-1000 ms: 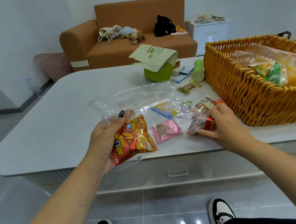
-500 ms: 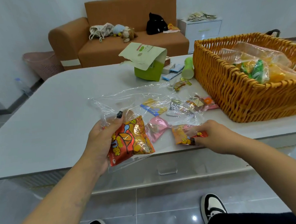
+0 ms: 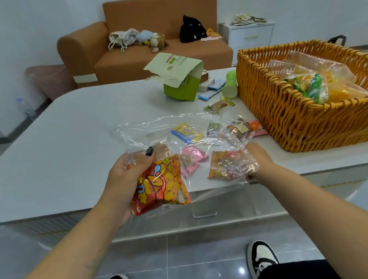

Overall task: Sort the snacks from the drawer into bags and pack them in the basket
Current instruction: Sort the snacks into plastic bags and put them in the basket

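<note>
at the table edge: a second packet goes into the bag

over the near edge of the table (image 3: 70,129), the right hand (image 3: 260,167) has come back from the loose snacks near the basket (image 3: 285,120), where it was a second ago. it now pinches an orange packet (image 3: 225,164), and clear film already lies over that packet, so it looks part way into the bag (image 3: 156,132). the left hand (image 3: 125,181) still grips the bag with the red snack (image 3: 160,184) inside, fingers curled round both. that would make two sorted here; several remain loose.

the basket stands well right, a filled bag (image 3: 311,84) already in it, its top open for packing. left of the bag the table is bare, giving room to swing. both hands work just at the rim, so a dropped packet could fall to the floor. a pink packet (image 3: 190,158) lies between the hands, a blue-yellow one (image 3: 187,132) and other small snacks beyond, under or beside the film; i cannot tell which.
</note>
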